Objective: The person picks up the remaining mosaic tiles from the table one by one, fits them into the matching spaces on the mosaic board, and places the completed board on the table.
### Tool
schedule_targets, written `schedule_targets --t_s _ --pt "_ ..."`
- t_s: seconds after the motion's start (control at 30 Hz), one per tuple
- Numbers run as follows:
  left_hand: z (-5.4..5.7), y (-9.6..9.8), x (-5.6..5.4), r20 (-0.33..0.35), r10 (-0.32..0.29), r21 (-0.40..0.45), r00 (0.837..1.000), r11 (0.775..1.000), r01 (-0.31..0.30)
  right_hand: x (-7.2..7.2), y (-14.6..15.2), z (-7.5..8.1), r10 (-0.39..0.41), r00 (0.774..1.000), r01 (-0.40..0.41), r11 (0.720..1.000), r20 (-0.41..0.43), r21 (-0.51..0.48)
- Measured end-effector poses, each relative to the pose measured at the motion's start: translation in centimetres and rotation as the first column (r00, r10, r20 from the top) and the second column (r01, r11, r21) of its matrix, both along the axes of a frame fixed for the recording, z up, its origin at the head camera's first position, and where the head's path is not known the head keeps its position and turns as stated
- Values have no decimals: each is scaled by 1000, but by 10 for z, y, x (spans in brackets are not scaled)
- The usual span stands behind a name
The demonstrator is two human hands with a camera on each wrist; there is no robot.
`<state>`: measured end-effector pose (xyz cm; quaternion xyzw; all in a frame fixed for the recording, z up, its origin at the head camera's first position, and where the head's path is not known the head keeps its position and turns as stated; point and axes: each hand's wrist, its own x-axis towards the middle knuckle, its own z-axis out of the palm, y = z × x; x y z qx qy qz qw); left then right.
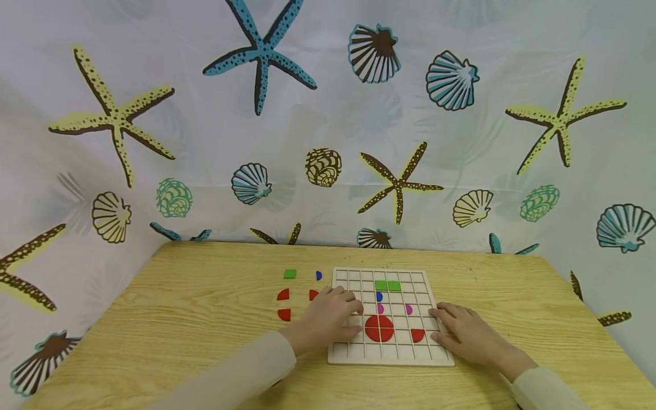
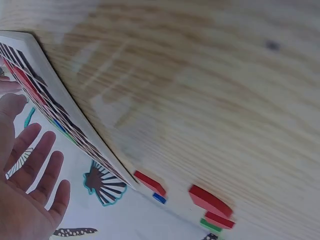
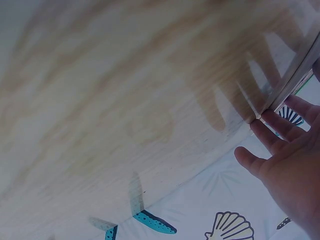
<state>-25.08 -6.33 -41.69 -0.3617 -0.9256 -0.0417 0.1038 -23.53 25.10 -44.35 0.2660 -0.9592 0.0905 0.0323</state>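
A pale square grid board lies flat on the table. My left hand is over its left edge, fingers apart and holding nothing; in the left wrist view its fingers are loosely extended. At the right edge rests my right hand, fingertips touching or very near the rim. On the grid are two green squares, a blue half-disc, two magenta half-discs, red quarter pieces grouped as a circle and a lone red quarter.
Left of the board, on the wooden table, lie a green square, a blue half-disc and red quarters, one partly behind my left hand. A white shell-and-starfish-patterned cloth stands behind the table and along its sides.
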Motion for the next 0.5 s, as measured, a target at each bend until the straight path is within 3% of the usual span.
schedule_targets --t_s 0.27,0.5 --pt "4 -29 4 18 29 37 999 999 -30 0 0 0 1 1000 -1 1000 0 1" --pt "-4 -58 1 0 55 85 998 995 -55 0 -1 1 -2 1000 2 1000 13 5"
